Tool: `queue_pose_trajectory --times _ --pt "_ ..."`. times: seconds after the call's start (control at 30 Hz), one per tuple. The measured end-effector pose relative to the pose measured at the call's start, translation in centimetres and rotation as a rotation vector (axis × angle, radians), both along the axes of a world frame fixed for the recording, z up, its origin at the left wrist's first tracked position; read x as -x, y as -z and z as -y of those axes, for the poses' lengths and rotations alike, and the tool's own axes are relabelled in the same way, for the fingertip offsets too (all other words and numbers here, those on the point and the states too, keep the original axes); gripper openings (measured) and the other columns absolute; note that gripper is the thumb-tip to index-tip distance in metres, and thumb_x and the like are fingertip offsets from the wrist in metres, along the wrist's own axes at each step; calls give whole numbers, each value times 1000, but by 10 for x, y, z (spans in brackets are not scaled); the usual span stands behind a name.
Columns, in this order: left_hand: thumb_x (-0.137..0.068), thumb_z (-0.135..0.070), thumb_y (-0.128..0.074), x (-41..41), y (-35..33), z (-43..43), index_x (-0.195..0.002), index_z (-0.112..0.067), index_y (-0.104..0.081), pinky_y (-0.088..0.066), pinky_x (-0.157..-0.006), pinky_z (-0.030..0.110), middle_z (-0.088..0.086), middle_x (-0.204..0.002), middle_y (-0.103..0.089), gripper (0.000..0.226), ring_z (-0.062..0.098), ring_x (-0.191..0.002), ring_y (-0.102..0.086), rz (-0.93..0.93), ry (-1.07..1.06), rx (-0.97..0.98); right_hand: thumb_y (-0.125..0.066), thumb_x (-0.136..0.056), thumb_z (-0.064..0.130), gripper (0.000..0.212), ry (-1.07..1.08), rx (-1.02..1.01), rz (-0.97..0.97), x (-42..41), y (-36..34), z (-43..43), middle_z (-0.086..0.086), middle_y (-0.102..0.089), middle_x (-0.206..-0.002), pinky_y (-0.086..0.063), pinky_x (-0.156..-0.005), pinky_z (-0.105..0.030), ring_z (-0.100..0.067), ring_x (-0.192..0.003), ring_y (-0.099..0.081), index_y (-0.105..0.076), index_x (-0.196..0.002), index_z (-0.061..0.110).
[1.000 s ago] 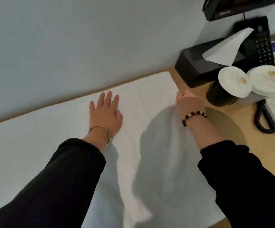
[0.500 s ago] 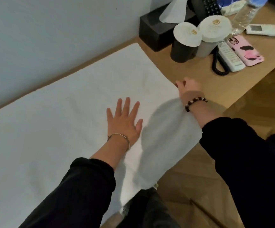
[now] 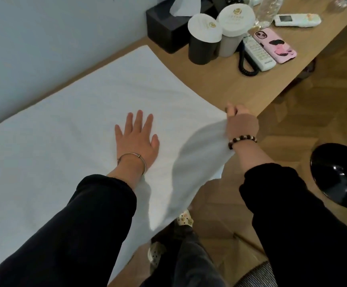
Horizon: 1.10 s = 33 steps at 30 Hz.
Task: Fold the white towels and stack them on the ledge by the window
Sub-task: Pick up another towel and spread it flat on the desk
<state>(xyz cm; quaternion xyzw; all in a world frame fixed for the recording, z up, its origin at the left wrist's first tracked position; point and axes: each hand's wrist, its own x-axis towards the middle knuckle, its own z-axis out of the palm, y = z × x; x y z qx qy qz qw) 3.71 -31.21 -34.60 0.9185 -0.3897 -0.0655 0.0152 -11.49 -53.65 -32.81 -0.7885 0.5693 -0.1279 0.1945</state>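
You are pressing your left hand [image 3: 136, 139] flat on the white towel [image 3: 75, 125] at the centre of the frame, palm down, fingers straight and slightly apart. Your right hand [image 3: 242, 125], at centre right, is pinching the towel's right-hand edge near its lower corner, with the fingers curled onto the cloth. The fabric below that grip is sagging off the front of the wooden desk [image 3: 220, 85] toward the lower centre. The rest of the towel is lying spread along the wall, filling the left and middle of the frame.

This looks like the start of a fold that brings the right end over toward the left. Treat the flat hand as the anchor: it is sitting about where a crease could form, so let it pin the lower layer while the pinched edge is travelling over it. Gather the drooping corner as you are lifting, or the fold is likely to land skewed. Carry the edge low and level, and match it to the far edge by the wall before letting go.

The lidded cups [image 3: 204, 38] and pink phone [image 3: 274, 45] at upper right are standing near the towel's end, so sweep away from them. The window ledge is not in view.
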Motion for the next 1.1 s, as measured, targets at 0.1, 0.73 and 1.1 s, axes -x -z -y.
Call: queue_pose_trajectory --times 0.1,0.73,1.1 --pt "-91 -43 -18 -1 -1 1 -150 -31 -6 -4 -114 52 -3 -160 0 62 22 -146 5 -8 2 11 -32 -99 33 35 33 20 129 21 4 -14 1 -45 -60 -26 -47 -29 -21 -56 -44 -51 -81 9" --pt "-96 -33 -20 -6 -1 2 -151 -29 -4 -2 -115 51 -2 -160 2 57 22 -146 5 -5 25 -11 -24 -94 38 53 -750 232 -154 13 12 -120 -10 -42 -144 -21 -110 -48 -28 -134 -38 -45 -136 14" --pt "-98 -42 -19 -3 -17 -123 -151 -33 -3 -6 -111 59 -2 -159 5 55 24 -145 9 -75 -133 -123 -22 -99 44 57 -1024 118 -385 -10 3 -186 1 2 -160 0 -114 -50 -19 -146 3 -5 -151 30"
